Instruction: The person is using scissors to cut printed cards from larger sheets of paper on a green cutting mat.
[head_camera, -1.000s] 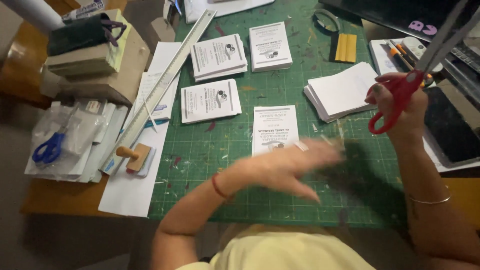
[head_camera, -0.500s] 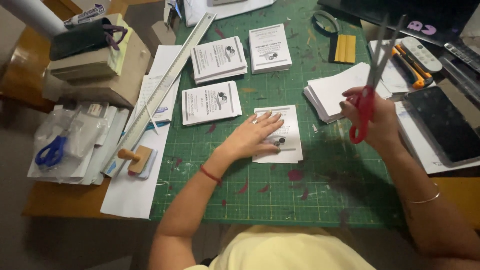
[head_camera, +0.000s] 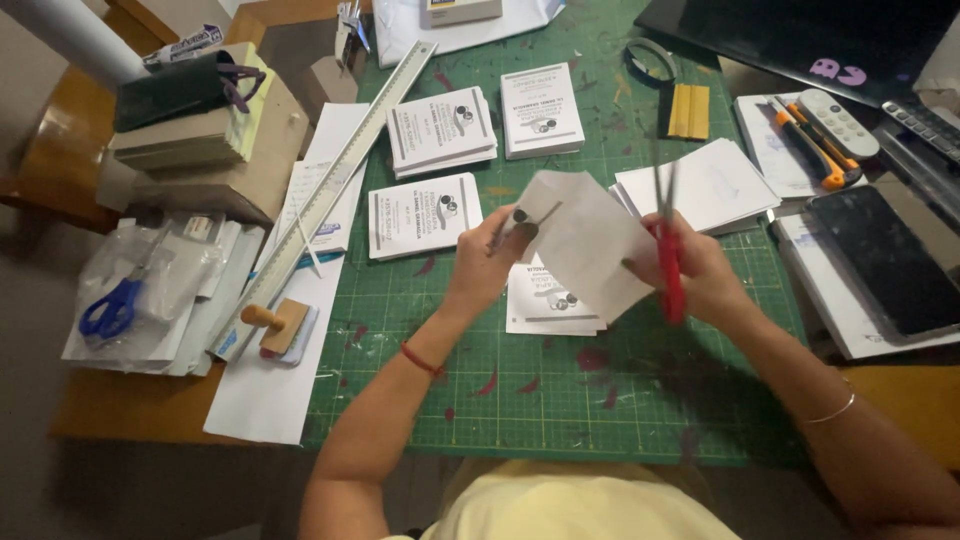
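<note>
My left hand (head_camera: 487, 262) pinches the left edge of a white paper sheet (head_camera: 585, 245) and holds it up over the green cutting mat (head_camera: 520, 400). My right hand (head_camera: 695, 270) grips red-handled scissors (head_camera: 667, 250), blades pointing up at the sheet's right edge. Under the sheet lies a small stack of printed cards (head_camera: 548, 303). Three more printed card stacks lie further back: one (head_camera: 424, 214) left of my left hand, another (head_camera: 441, 130) behind it, and a third (head_camera: 541, 110).
A blank white card stack (head_camera: 705, 186) sits right of the sheet. A long metal ruler (head_camera: 325, 195), wooden stamp (head_camera: 272, 325) and blue scissors (head_camera: 108, 310) lie left. Orange cutter (head_camera: 805, 145), remote (head_camera: 837, 122) and dark tablet (head_camera: 885, 260) are at right. A cardboard box (head_camera: 200, 150) stands far left.
My left hand lifted a sheet off the card stack on the mat and raised it. My right hand brought the scissors down and inward to the sheet's right edge.
</note>
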